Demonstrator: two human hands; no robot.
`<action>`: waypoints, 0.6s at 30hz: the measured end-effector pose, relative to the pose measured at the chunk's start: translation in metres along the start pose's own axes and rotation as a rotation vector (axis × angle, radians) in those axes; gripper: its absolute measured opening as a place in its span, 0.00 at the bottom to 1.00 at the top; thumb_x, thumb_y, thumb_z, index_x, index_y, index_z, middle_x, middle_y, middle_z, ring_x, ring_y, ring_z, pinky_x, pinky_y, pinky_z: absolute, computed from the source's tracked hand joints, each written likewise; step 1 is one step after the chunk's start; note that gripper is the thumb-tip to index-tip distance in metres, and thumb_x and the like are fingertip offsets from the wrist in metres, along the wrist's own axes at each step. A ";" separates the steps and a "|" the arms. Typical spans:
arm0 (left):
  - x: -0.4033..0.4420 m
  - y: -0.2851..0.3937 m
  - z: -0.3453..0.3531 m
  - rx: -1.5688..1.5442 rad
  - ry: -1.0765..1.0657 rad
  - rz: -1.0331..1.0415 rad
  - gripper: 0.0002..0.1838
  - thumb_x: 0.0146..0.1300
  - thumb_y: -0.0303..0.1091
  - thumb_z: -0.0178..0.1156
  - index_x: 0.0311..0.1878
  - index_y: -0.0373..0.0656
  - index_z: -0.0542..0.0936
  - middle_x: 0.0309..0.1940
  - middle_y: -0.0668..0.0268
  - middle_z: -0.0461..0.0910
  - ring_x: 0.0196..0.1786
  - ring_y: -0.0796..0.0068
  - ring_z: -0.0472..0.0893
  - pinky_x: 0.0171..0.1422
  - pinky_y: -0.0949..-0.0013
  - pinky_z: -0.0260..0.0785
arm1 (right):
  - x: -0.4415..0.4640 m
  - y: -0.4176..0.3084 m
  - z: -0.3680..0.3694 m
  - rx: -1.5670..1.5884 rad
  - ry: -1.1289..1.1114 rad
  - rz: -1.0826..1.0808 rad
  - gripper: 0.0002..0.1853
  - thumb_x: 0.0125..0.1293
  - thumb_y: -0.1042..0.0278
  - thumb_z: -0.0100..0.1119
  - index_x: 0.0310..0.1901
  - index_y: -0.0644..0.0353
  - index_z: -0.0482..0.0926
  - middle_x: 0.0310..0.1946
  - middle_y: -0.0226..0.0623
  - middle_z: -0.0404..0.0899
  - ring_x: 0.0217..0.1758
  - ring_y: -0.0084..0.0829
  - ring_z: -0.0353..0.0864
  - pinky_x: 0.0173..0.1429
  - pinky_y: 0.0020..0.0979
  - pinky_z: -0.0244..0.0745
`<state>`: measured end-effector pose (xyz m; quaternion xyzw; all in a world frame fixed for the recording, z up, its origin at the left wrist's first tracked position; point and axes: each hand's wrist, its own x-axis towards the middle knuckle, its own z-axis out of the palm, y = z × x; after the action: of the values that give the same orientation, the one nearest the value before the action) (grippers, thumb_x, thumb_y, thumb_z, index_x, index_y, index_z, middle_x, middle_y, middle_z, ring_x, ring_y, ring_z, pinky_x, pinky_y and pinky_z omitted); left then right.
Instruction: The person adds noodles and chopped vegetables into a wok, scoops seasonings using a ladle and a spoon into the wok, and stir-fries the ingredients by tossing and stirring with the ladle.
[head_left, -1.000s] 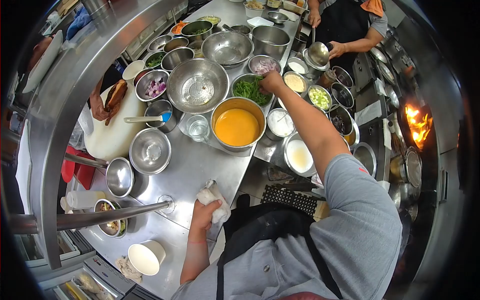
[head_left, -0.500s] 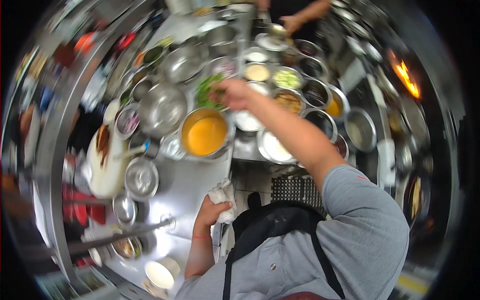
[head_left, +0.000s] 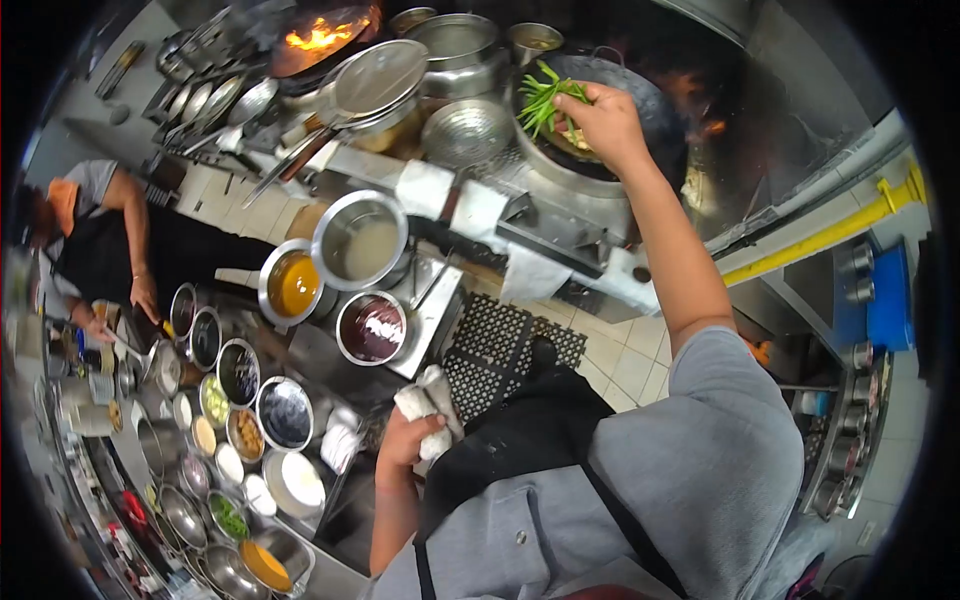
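My right hand [head_left: 606, 122] is closed on a bunch of cut green onions [head_left: 545, 100], whose green strips stick out past the fingers. It is above a dark wok [head_left: 645, 90] on the stove, and some pale food [head_left: 575, 138] shows inside below the hand. My left hand [head_left: 405, 440] is wrapped round a folded white cloth [head_left: 432, 408], held low in front of my black apron. Near that hand stands a metal pot of dark red sauce [head_left: 372, 328].
Flames rise in a second wok [head_left: 320, 40] at the far left of the stove. A mesh strainer [head_left: 380, 78] rests on a pot. A co-worker [head_left: 135, 220] stands at left beside several ingredient containers. A perforated mat [head_left: 500, 340] covers part of the tiled floor.
My view has turned right from the ingredient counter to the stove. My right hand has moved from the container of greens to above the wok, carrying green onions. My left hand keeps the cloth.
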<state>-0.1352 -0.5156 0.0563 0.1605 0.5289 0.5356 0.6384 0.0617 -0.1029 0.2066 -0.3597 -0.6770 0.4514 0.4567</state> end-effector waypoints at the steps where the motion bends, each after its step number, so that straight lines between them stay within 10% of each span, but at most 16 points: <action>1: 0.036 0.002 0.019 0.059 -0.053 0.014 0.31 0.46 0.26 0.61 0.57 0.32 0.69 0.40 0.54 0.80 0.40 0.62 0.82 0.47 0.62 0.75 | 0.034 0.035 -0.028 -0.066 0.069 0.117 0.10 0.62 0.71 0.61 0.40 0.70 0.82 0.27 0.35 0.82 0.27 0.19 0.79 0.33 0.21 0.76; 4: 0.096 0.042 0.097 0.068 -0.165 -0.014 0.29 0.47 0.27 0.63 0.55 0.33 0.69 0.38 0.55 0.80 0.39 0.62 0.82 0.44 0.62 0.76 | 0.117 0.192 -0.089 -1.085 -0.263 -0.035 0.19 0.54 0.55 0.65 0.48 0.48 0.83 0.43 0.43 0.82 0.48 0.46 0.80 0.55 0.41 0.73; 10: 0.202 0.067 0.205 0.108 -0.184 -0.161 0.25 0.52 0.35 0.67 0.50 0.35 0.71 0.33 0.60 0.79 0.32 0.67 0.80 0.38 0.63 0.75 | 0.174 0.228 -0.125 -0.955 -0.033 0.048 0.24 0.54 0.57 0.65 0.55 0.47 0.80 0.48 0.46 0.81 0.48 0.44 0.81 0.54 0.39 0.74; 13: 0.262 0.044 0.240 -0.132 -0.235 -0.298 0.17 0.54 0.38 0.63 0.43 0.39 0.74 0.31 0.62 0.78 0.32 0.66 0.80 0.37 0.62 0.76 | 0.162 0.213 -0.140 -0.906 -0.303 0.135 0.21 0.55 0.59 0.63 0.52 0.49 0.81 0.47 0.48 0.80 0.47 0.47 0.81 0.53 0.40 0.75; 15: 0.296 0.048 0.255 -0.221 -0.271 -0.363 0.13 0.54 0.36 0.60 0.40 0.40 0.74 0.31 0.61 0.78 0.32 0.65 0.81 0.39 0.61 0.77 | 0.151 0.218 -0.143 -1.103 -0.096 -0.299 0.20 0.55 0.63 0.62 0.52 0.51 0.80 0.44 0.50 0.80 0.44 0.50 0.81 0.49 0.42 0.76; 18: 0.339 0.061 0.262 -0.299 -0.338 -0.373 0.13 0.59 0.40 0.48 0.40 0.42 0.75 0.32 0.62 0.79 0.34 0.63 0.81 0.41 0.59 0.77 | 0.093 0.179 -0.136 -0.962 0.110 0.160 0.21 0.55 0.67 0.60 0.53 0.54 0.78 0.42 0.54 0.80 0.47 0.53 0.79 0.53 0.46 0.73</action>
<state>0.0098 -0.1086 0.0347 0.0513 0.3507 0.4467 0.8215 0.1735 0.0795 0.0895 -0.6042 -0.7538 0.1014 0.2375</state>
